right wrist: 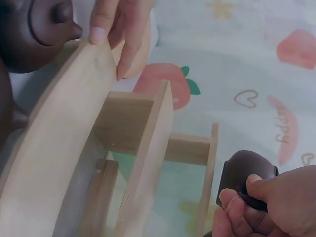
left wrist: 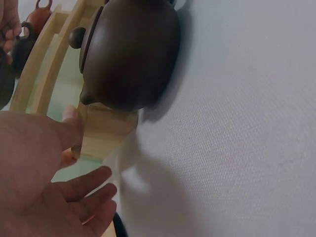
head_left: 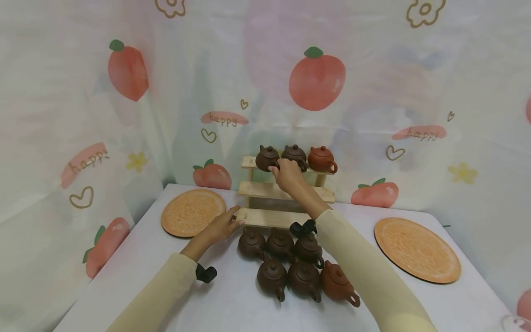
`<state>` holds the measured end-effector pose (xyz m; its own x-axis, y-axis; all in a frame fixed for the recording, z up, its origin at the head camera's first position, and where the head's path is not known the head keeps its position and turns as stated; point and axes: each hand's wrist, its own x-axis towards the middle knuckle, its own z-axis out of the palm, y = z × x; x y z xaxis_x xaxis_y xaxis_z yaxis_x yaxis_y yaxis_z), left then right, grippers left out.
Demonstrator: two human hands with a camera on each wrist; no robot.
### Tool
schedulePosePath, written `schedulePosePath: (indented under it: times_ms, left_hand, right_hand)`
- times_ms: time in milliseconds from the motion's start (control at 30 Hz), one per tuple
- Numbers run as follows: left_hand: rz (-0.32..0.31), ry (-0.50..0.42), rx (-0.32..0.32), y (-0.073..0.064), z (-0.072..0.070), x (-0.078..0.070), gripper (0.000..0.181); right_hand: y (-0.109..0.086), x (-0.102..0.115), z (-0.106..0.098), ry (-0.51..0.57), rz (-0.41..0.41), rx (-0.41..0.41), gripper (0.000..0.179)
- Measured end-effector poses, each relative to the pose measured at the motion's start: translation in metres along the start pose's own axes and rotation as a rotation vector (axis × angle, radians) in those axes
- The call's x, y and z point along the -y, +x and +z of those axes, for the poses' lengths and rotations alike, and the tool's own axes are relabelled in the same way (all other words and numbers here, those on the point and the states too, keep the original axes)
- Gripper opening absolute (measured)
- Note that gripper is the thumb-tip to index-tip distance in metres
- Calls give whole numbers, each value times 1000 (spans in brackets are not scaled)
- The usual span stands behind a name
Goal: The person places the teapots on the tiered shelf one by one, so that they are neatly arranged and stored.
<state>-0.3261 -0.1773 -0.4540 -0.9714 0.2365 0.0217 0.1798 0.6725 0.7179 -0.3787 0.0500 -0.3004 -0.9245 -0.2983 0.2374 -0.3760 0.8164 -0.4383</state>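
Note:
A three-step wooden display stand (head_left: 274,216) stands at the back of the table. On its top step, at the left, is a dark brown teapot (head_left: 266,159); my right hand (head_left: 289,176) pinches its handle, as the right wrist view shows, with the teapot (right wrist: 245,168) at the step's edge. Beside it are another dark teapot (head_left: 293,153) and a reddish-brown teapot (head_left: 321,159). My left hand (head_left: 221,227) holds the left end of the lowest step between thumb and finger, its other fingers (left wrist: 94,185) extended past the end.
In front of the stand are several dark teapots (head_left: 271,274) in two rows, with one reddish-brown teapot (head_left: 337,282) at the right. Round orange mats lie on either side, a left mat (head_left: 192,212) and a right mat (head_left: 416,249). A fruit-printed curtain (head_left: 315,83) hangs behind.

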Motion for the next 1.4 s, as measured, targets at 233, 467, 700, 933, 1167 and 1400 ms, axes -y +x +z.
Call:
schedulePosePath:
  times_ms: [233,467,700,933,1167,1400]
  left_hand:
    - [7,-1,-6,2,1,1,61]
    - [9,18,-8,3,2,2,60]
    - [1,26,-2,2,1,-1,60]
    - [1,44,-8,3,1,0,59]
    - [-3,44,-1,2,1,-1,60]
    - [-2,39,0,0,0,-2,60]
  right_hand:
    - [20,-4,6,-56,23,-17,37]
    - [30,-3,9,-64,75,7,43]
    - [36,1,11,-59,109,21,47]
    - [37,3,12,-30,106,2,38]
    - [33,0,14,-7,93,-35,37]
    - [22,-11,17,-42,67,30,56]
